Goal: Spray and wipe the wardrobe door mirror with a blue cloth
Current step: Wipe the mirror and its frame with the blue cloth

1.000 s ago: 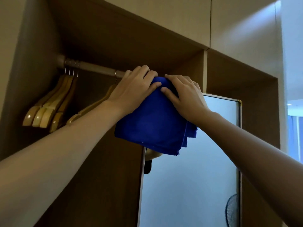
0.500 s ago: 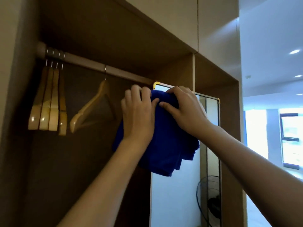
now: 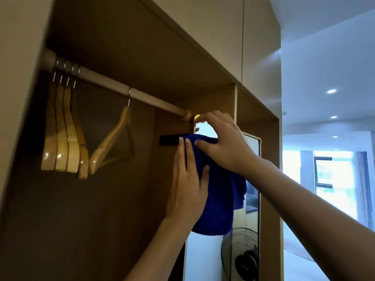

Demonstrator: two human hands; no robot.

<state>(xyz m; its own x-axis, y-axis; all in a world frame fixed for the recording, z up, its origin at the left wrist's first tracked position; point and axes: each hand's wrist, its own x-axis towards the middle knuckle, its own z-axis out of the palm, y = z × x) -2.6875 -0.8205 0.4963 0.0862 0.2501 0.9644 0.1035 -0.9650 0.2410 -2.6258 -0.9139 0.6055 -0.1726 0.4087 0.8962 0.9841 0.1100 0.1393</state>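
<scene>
The blue cloth (image 3: 215,191) could slide off the top edge of the mirror (image 3: 205,258) if I let go unevenly, since most of it hangs loose down the glass, and pushing too hard might swing the door. My left hand (image 3: 187,185) lies flat, fingers straight, on the cloth's left side. My right hand (image 3: 225,142) curls over its top fold just beside, near the mirror's upper corner.
</scene>
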